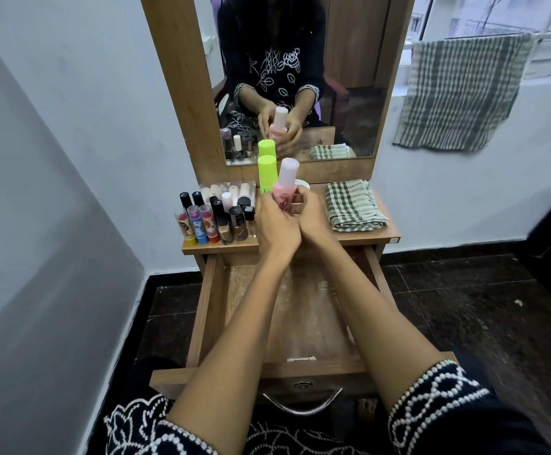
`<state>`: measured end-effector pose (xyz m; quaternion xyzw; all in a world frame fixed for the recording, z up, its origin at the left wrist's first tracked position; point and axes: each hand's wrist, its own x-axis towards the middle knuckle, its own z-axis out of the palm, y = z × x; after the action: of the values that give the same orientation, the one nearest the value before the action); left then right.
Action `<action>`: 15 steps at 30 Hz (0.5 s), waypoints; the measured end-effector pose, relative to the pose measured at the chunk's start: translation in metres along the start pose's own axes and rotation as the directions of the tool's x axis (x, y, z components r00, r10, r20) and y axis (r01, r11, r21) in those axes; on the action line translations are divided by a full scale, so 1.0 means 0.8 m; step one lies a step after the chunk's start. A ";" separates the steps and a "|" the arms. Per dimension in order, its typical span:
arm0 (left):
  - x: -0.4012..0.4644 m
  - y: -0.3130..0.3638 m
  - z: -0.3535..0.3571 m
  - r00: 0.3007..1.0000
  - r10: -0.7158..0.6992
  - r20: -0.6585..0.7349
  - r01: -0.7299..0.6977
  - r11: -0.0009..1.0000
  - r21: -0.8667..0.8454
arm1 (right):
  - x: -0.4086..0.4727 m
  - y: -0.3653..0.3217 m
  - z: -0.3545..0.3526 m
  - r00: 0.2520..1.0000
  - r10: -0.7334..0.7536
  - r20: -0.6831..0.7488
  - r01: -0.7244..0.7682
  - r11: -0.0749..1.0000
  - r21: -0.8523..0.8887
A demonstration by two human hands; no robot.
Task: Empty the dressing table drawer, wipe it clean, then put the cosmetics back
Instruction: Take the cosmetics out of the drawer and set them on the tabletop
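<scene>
Flanking pink bottle (283,192): cosmetics (216,216) (left), cloth (353,205).

The dressing table (386,239) is wood-grain board with a smooth, matt brown face. The open drawer (209,310) is the same wood, and its floor looks pale, scuffed and dull. The drawer handle (302,409) is polished, shiny metal. The mirror (349,93) is smooth, reflective glass. The pink bottle (283,192) looks like glossy plastic with a frosted, paler cap. The green bottle (266,174) is smooth, bright plastic. The folded checked cloth (353,205) is woven fabric with a rough, ribbed texture, as is the hanging towel (458,93). The floor (464,307) is dark, speckled, glossy stone.
</scene>
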<state>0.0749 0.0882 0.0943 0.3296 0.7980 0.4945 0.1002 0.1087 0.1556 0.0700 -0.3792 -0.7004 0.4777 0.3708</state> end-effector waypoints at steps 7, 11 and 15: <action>0.011 -0.003 0.015 0.994 -0.086 0.061 0.088 0.996 -0.035 | 0.017 0.006 0.017 0.997 0.077 0.004 -0.077 0.996 0.041; 0.014 -0.006 0.017 0.990 -0.121 0.075 0.124 0.992 -0.037 | 0.020 0.008 0.019 0.999 0.023 0.042 -0.021 0.999 -0.050; 0.009 -0.002 0.018 0.990 -0.126 0.063 0.128 0.992 -0.017 | 0.008 0.004 0.008 1.000 -0.021 0.023 0.023 0.995 -0.101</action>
<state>0.0757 0.1029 0.0872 0.2920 0.8086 0.4853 0.1595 0.1012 0.1598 0.0662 -0.3845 -0.7318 0.4417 0.3488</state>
